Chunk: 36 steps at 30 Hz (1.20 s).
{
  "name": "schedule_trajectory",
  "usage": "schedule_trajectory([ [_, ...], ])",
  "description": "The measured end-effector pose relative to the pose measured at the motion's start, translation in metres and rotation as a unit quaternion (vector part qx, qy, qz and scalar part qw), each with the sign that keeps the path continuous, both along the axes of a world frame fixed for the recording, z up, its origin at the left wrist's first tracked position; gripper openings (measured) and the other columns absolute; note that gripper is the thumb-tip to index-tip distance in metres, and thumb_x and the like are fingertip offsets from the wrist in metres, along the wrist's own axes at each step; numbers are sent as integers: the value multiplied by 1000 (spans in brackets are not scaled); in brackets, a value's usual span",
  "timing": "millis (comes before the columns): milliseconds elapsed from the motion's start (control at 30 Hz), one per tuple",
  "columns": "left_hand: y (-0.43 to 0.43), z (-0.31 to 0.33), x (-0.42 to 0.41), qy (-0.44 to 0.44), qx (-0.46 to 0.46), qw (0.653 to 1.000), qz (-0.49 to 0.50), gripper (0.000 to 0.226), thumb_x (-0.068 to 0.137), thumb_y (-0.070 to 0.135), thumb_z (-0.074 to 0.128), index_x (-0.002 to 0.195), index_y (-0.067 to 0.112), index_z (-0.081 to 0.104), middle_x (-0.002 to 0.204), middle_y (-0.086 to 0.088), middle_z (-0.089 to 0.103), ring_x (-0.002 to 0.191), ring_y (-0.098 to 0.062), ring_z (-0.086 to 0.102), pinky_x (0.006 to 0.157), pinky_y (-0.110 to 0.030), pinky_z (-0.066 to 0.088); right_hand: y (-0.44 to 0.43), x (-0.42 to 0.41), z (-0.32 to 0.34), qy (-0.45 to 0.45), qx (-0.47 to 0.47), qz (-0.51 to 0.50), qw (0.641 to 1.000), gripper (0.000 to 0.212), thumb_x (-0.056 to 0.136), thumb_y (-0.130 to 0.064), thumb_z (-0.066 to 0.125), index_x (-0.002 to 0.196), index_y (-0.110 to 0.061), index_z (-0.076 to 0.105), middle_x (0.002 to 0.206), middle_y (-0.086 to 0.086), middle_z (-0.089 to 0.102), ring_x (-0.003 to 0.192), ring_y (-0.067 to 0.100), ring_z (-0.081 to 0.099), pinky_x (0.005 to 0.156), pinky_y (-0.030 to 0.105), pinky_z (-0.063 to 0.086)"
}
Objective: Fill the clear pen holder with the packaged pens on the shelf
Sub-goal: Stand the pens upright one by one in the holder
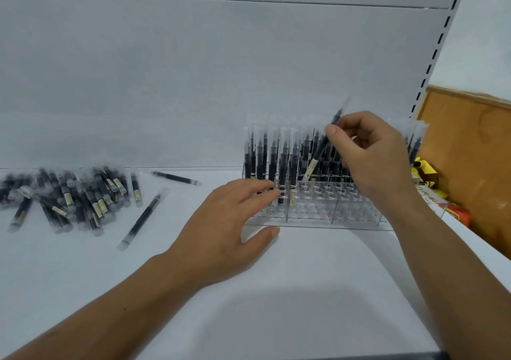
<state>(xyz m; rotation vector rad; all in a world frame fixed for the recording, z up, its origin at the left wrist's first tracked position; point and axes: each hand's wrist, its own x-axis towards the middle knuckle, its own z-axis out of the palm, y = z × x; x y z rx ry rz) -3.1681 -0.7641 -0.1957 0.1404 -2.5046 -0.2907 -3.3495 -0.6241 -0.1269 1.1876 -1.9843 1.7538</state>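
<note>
Two hands are in view over a white shelf (304, 290). The left hand (235, 221) lies flat with straight fingers, its fingertips against the left front of the clear pen holder (345, 210) and its thumb on the shelf at the holder's base; it grips nothing. The right hand (370, 155) pinches one packaged pen (320, 152) between thumb and fingers, tilted, its labelled lower end just above the holder's middle rows; the pen's upper end is blurred and its tip cannot be made out. The holder stands at the back right of the shelf, against the back panel (193, 69). Standing pens (276, 158) fill its rear rows and left end, while the front holes to the right show bare. The right wrist hides the rear right part of the holder, so its fill there cannot be judged. A heap of packaged pens (69, 196) lies at far left, cut off by the frame edge and too blurred to count. Three loose pens (142, 218) lie flat between heap and holder, apart from each other. Beyond the slotted upright (439, 41), a wooden board (475, 152) and yellow packets (423, 169) are only partly visible; their nature cannot be told.
</note>
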Motion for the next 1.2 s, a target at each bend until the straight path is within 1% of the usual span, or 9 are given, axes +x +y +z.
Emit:
schedule_trajectory([
  [167, 0, 0, 0, -12, -29, 999, 10, 52, 90, 48, 52, 138, 27, 52, 140, 16, 50, 131, -3, 40, 110, -20, 26, -4, -2, -8, 48, 110, 1, 993, 12, 88, -33, 69, 80, -36, 60, 68, -15, 61, 54, 2, 47, 53, 11, 42],
  [267, 0, 0, -1, -12, -34, 999, 13, 53, 90, 48, 52, 138, 28, 52, 140, 16, 49, 132, -2, 40, 111, -22, 28, -9, -2, -15, 57, 200, 19, 978, 11, 87, -34, 69, 82, -33, 60, 71, -14, 62, 59, 2, 52, 61, 22, 49],
  [333, 0, -1, -1, -12, -31, 999, 13, 52, 90, 48, 51, 138, 28, 52, 140, 17, 49, 132, -2, 40, 110, -24, 30, -9, -2, -15, 52, 207, 24, 977, 12, 87, -34, 70, 81, -31, 60, 72, -14, 62, 60, 5, 52, 65, 26, 51],
  [567, 0, -1, -3, -6, -37, 999, 23, 53, 90, 48, 49, 138, 27, 52, 139, 16, 50, 131, -3, 41, 109, -18, 25, -10, -6, -17, 44, 194, 25, 980, 16, 87, -33, 70, 78, -36, 57, 71, -14, 62, 61, 5, 52, 63, 20, 46],
  [733, -1, -2, -3, -14, -45, 999, 18, 53, 90, 47, 51, 139, 28, 50, 140, 16, 48, 132, -2, 39, 110, -19, 24, -8, -7, -15, 39, 206, 19, 978, 16, 87, -35, 70, 78, -30, 58, 71, -12, 62, 59, 2, 52, 59, 16, 42],
  [867, -3, -1, -2, -23, -37, 999, 9, 53, 91, 44, 54, 141, 28, 48, 143, 16, 46, 134, -3, 37, 112, -22, 26, -6, -2, -14, 30, 210, 4, 977, 15, 87, -36, 70, 79, -30, 59, 73, -10, 64, 62, 6, 55, 62, 21, 47],
  [967, -3, 1, 4, -28, -25, 999, -7, 53, 91, 40, 56, 142, 28, 47, 145, 15, 44, 136, -1, 34, 113, -16, 21, -2, 4, -6, 56, 255, -27, 965, 12, 89, -40, 67, 85, -30, 61, 76, -14, 64, 69, 4, 58, 67, 24, 49],
  [1067, -7, 8, 14, -15, 8, 1000, 10, 50, 91, 43, 53, 140, 35, 47, 142, 21, 44, 132, 6, 34, 111, -15, 23, 4, 7, 1, 74, 321, -40, 943, 11, 91, -42, 63, 91, -32, 63, 80, -18, 61, 74, -2, 56, 64, 19, 43],
  [1200, -24, 21, 41, 5, 43, 997, 68, 48, 88, 53, 45, 132, 36, 54, 127, 25, 50, 114, 16, 35, 95, -4, 24, 9, 19, 11, 100, 367, -52, 923, 14, 92, -45, 61, 86, -33, 65, 76, -19, 62, 71, 0, 56, 61, 21, 42],
])
